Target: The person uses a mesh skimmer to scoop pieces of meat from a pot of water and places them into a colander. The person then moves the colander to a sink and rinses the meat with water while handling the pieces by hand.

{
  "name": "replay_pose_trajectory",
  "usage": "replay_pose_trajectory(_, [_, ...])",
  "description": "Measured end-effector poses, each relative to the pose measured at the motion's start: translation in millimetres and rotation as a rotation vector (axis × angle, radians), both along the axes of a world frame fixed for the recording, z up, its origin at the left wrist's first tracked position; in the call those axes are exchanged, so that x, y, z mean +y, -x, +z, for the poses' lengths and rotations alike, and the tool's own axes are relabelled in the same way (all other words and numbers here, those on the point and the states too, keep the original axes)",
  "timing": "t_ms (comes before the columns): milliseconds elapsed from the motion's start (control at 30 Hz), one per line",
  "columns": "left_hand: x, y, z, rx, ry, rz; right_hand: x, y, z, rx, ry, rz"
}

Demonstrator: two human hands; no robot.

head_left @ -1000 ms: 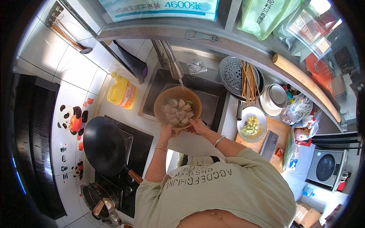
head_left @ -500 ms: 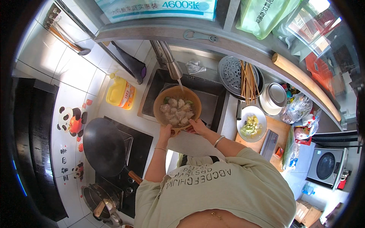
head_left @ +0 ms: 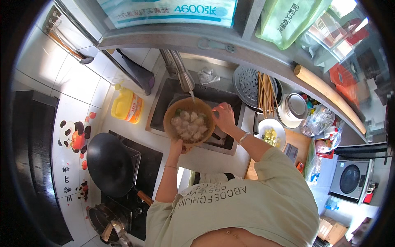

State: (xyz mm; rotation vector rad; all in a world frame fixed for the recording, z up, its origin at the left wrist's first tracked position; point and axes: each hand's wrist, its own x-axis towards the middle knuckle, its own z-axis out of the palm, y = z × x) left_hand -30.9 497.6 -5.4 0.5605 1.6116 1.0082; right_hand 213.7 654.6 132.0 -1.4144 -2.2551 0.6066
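A round tan bowl (head_left: pixel 168 131) sits in my grasp over the dark sink (head_left: pixel 157 118), holding pale chunks of meat (head_left: pixel 190 125) and a bit of green. Water (head_left: pixel 193 98) runs into it from the metal faucet (head_left: pixel 184 78). My left hand (head_left: pixel 177 149) is closed on the bowl's near side, thumb on top. At the bowl's right rim is my right hand (head_left: pixel 225 118), raised, with its fingers bent together and their tips close to the rim; what they pinch, if anything, does not show.
Left of the sink stand a yellow jug (head_left: pixel 127 105) and a black wok (head_left: pixel 109 164) on the stove. To the right are chopsticks (head_left: pixel 268 94) on a perforated steamer plate (head_left: pixel 246 82), and a white plate of chopped pieces (head_left: pixel 279 128). A shelf edge (head_left: pixel 164 40) overhangs the sink.
My right hand has left the bowl's near side and moved up to its right rim. My left hand keeps hold of the bowl, which has shifted slightly left and nearer.
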Motion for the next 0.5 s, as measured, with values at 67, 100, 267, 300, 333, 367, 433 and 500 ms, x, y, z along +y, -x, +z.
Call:
replay_pose_trajectory(67, [9.2, -15.0, 24.7, -0.021, -0.017, 0.048, 14.7, 4.9, 2.3, -0.193, -0.047, 0.126])
replay_pose_trajectory(100, [11.2, -21.2, 46.5, -0.024, -0.026, 0.08, 20.2, 10.8, -0.9, -0.296, -0.083, 0.18])
replay_pose_trajectory(267, [12.0, -33.8, 97.7, 0.016, 0.067, 0.124, 35.4, 41.4, -11.7, -0.677, -0.126, 0.445])
replay_pose_trajectory(300, [11.6, -37.0, 103.7, -0.03, 0.065, 0.182, 36.7, 44.9, -13.1, -0.667, -0.134, 0.46])
replay_pose_trajectory(333, [11.3, -38.8, 109.6, 0.009, 0.062, 0.167, 37.4, 47.0, -15.2, -0.658, -0.14, 0.473])
replay_pose_trajectory(367, [11.2, -40.0, 114.9, 0.048, 0.059, 0.152, 38.0, 49.1, -16.8, -0.65, -0.146, 0.485])
replay_pose_trajectory(433, [10.9, -39.0, 117.7, 0.096, 0.067, 0.121, 39.7, 52.7, -17.9, -0.686, -0.18, 0.494])
replay_pose_trajectory(500, [10.2, -37.9, 117.4, 0.115, 0.089, 0.089, 39.8, 54.1, -21.8, -0.708, -0.2, 0.499])
